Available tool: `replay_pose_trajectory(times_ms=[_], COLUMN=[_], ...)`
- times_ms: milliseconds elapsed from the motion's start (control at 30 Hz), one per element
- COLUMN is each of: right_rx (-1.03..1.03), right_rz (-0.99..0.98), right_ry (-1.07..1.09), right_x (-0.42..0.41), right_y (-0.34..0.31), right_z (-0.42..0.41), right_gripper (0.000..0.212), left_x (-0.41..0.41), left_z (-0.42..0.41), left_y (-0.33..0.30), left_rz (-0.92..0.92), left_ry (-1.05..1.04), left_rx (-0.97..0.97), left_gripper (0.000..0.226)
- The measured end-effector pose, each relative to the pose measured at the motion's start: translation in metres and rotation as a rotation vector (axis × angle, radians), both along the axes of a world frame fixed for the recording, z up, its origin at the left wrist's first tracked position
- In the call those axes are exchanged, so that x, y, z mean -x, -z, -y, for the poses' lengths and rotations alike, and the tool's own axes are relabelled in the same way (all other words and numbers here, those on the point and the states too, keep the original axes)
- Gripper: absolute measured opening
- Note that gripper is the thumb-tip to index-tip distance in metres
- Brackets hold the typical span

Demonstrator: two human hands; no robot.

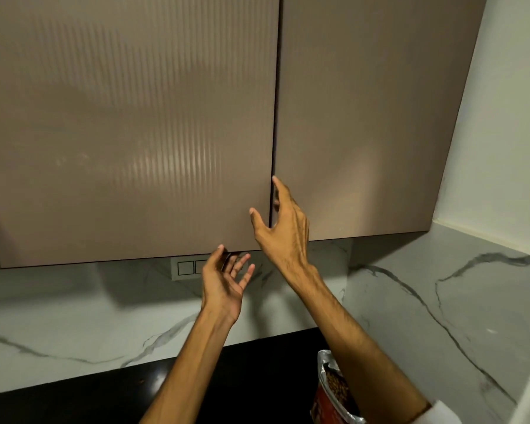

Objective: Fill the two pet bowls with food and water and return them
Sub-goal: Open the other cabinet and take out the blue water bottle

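Two taupe wall cabinet doors fill the view, the left door (pixel 135 133) and the right door (pixel 364 117), with a narrow gap between them. My right hand (pixel 280 228) is raised at that gap near the doors' lower end, fingers straight, fingertips at the inner edge of the right door. My left hand (pixel 224 280) hangs just under the bottom edge of the left door, palm up, fingers loosely spread, holding nothing. An open red bag of brown pet food (pixel 334 390) stands on the black counter (pixel 227 377) beneath my right forearm. No pet bowl is in view.
A white marble backsplash (pixel 74 316) runs behind the counter and turns along the right wall (pixel 441 301). A switch plate (pixel 187 267) sits on it under the left door. The white wall (pixel 502 148) stands right of the cabinet.
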State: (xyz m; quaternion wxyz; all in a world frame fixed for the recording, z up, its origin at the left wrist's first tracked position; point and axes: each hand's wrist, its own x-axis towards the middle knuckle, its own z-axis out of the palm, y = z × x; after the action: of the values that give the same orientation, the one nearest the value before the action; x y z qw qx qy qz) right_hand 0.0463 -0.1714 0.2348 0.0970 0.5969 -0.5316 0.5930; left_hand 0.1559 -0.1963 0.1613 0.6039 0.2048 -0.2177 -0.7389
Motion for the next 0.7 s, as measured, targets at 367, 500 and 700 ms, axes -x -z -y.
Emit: replay_pose_trajectory(times_ms=[367, 500, 700], right_rx=[-0.041, -0.038, -0.069], right_rz=[-0.068, -0.112, -0.124], right_ry=[0.028, 0.007, -0.019], right_x=[-0.007, -0.004, 0.001], right_y=[-0.004, -0.002, 0.001], right_z=[-0.017, -0.026, -0.039], right_gripper=[0.090, 0.095, 0.094], left_x=[-0.012, -0.015, -0.017], left_z=[-0.027, -0.036, -0.049], left_y=[0.005, 0.005, 0.006], left_rz=[0.015, 0.024, 0.040], left_ry=[0.046, 0.044, 0.023], left_rx=[0.000, -0.006, -0.013], left_gripper=[0.008, 0.015, 0.020])
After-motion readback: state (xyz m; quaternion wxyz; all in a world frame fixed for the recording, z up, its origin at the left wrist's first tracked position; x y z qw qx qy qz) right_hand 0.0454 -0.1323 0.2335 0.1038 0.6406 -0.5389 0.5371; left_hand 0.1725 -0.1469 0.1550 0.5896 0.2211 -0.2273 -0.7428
